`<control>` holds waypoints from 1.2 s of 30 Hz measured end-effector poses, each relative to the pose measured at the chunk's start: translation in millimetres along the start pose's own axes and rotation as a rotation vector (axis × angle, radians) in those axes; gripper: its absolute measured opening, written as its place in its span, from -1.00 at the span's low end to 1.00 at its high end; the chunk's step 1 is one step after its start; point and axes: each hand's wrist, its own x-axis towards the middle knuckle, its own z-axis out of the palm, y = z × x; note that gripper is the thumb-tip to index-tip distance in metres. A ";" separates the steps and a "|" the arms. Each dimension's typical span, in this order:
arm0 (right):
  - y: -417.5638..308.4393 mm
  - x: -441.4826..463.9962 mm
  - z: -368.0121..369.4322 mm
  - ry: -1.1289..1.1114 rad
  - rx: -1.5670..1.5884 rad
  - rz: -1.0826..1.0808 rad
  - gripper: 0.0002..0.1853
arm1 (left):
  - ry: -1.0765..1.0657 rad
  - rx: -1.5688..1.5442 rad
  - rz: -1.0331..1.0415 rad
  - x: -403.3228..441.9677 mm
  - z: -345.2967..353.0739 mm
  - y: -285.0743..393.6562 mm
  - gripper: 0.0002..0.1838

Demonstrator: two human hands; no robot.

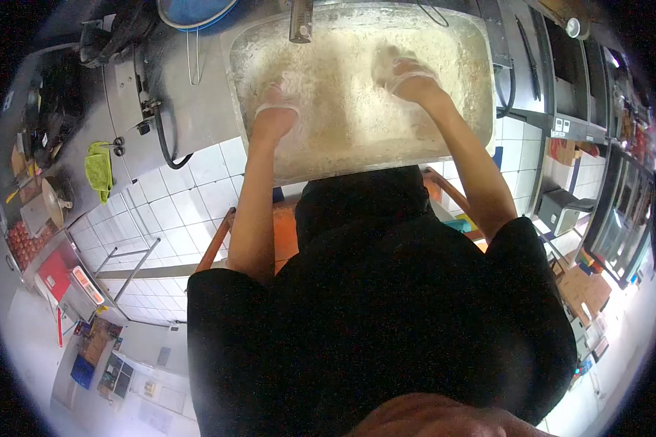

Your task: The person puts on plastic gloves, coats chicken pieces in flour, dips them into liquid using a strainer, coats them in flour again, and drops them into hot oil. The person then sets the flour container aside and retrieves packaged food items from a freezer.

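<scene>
A large rectangular tub holds pale flour-like powder. Both hands wear thin see-through gloves and are inside the tub. My left hand is at its left side, its fingers sunk in or coated with the powder and hard to make out. Toward the right of the tub, my right hand touches the powder; its fingers are blurred and partly covered. Whether either hand grips anything cannot be seen.
A blue-rimmed sieve lies on the metal counter at the upper left. A metal tool overhangs the tub's far edge. A green cloth hangs at the left counter edge; a black hose curves nearby.
</scene>
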 end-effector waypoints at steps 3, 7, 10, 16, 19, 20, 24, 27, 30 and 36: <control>8.6 17.3 15.8 -0.197 0.054 0.016 -0.58 | 0.186 0.301 0.275 19.5 15.5 -7.0 -0.33; -50.5 -9.4 18.3 -0.116 0.098 -0.408 -0.62 | 0.233 0.680 0.529 44.4 57.2 -16.3 -0.53; -53.1 -9.2 42.8 -0.201 0.020 -0.483 -0.64 | -0.043 0.583 0.257 43.7 69.9 -2.6 -0.62; -13.4 -42.3 -9.8 -0.290 0.324 -0.438 -0.41 | -0.149 0.360 0.176 -11.1 46.6 3.3 -0.60; -0.9 -25.4 1.6 -0.157 0.432 -0.429 -0.30 | 0.012 0.332 0.339 -19.3 42.8 3.7 -0.57; -16.1 -22.1 7.5 -0.123 0.372 -0.442 -0.27 | 0.063 0.301 0.371 -17.5 46.1 4.4 -0.53; -72.0 -23.4 94.7 0.038 1.042 -0.163 -0.47 | 0.206 -0.777 -0.117 -20.6 78.4 86.4 -0.39; -72.8 -16.1 82.0 0.063 1.456 -0.131 -0.48 | 0.189 -1.007 -0.202 -25.4 102.2 108.4 -0.33; -84.4 -41.1 60.8 -0.059 1.607 0.049 -0.49 | 0.167 -0.802 -0.032 -33.5 120.9 93.3 -0.26; -46.6 -20.7 79.2 0.044 1.754 -0.241 -0.42 | 0.013 -0.998 -0.178 14.0 129.6 51.7 -0.27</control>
